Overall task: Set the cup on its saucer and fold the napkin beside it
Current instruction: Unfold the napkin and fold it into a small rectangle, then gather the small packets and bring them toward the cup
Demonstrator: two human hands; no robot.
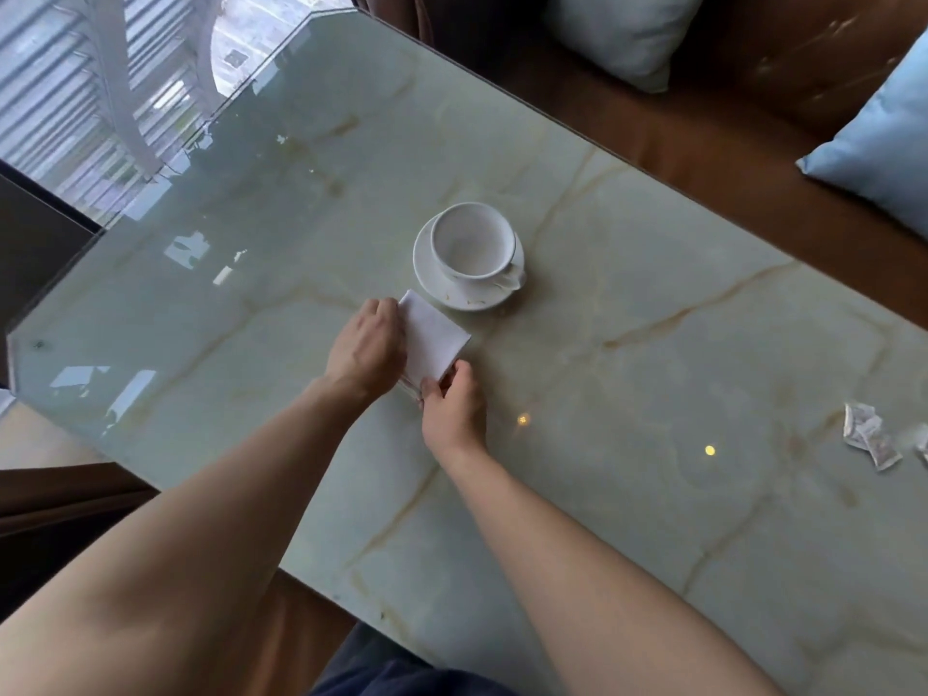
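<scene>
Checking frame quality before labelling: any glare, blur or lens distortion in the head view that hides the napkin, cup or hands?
Head view: window glare washes the glossy pale green marble table at its far left, with two small lamp reflections nearer; wide-angle bending curves the table edges; focus is slightly soft overall. The folded white napkin, white ceramic cup, white saucer, left hand and right hand stay clear.

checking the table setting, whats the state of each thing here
cup: upright on the saucer, empty
saucer: flat on the table, brownish marks on its near rim
napkin: folded into a small square, just short of the saucer
left hand: pressing the napkin's left edge
right hand: pinching the napkin's near corner
wrappers: torn open, crumpled, near the table's right edge
table: glossy
</scene>
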